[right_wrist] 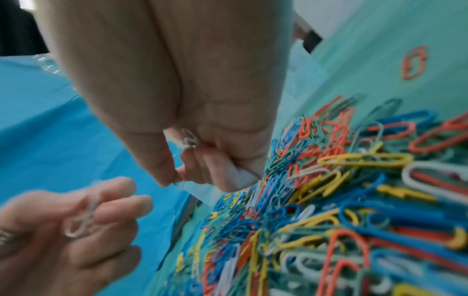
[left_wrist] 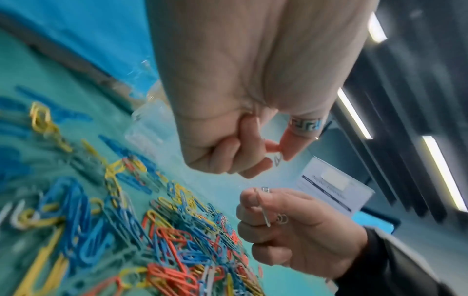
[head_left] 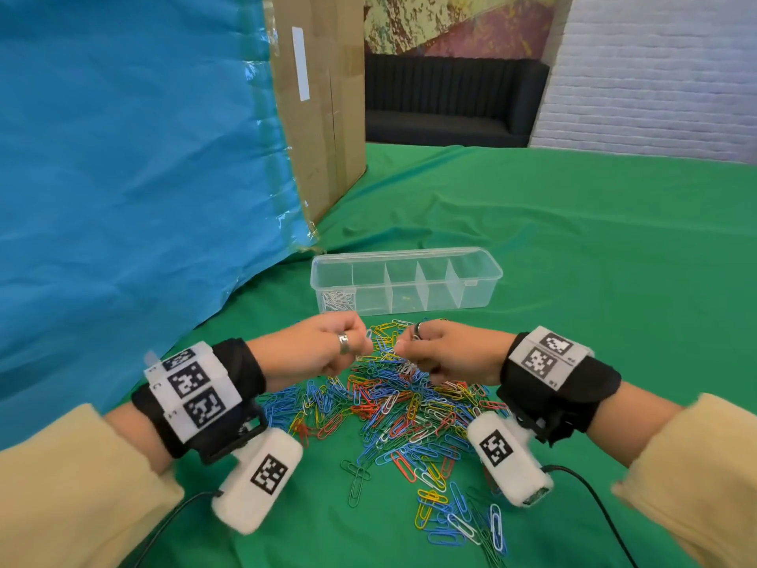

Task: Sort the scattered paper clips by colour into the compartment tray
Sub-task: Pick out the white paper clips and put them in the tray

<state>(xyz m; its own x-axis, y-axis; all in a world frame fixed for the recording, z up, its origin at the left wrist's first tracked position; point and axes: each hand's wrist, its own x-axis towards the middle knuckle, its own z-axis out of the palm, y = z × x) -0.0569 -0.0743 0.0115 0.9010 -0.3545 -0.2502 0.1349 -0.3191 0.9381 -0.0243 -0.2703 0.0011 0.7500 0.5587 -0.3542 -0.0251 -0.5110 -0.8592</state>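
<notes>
I see my left hand (head_left: 323, 350) and right hand (head_left: 442, 354) each pinching white clips (left_wrist: 264, 208) above the pile (head_left: 393, 407) near the tray (head_left: 405, 280); linked clips could snag and drop back.

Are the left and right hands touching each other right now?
Apart. Head view shows green cloth and clips between left hand and right hand; each pinches white paper clips.

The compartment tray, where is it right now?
In the head view the clear compartment tray sits on the green cloth just beyond the paper clip pile, straight ahead of both hands, with the cardboard box behind it to the left.
</notes>
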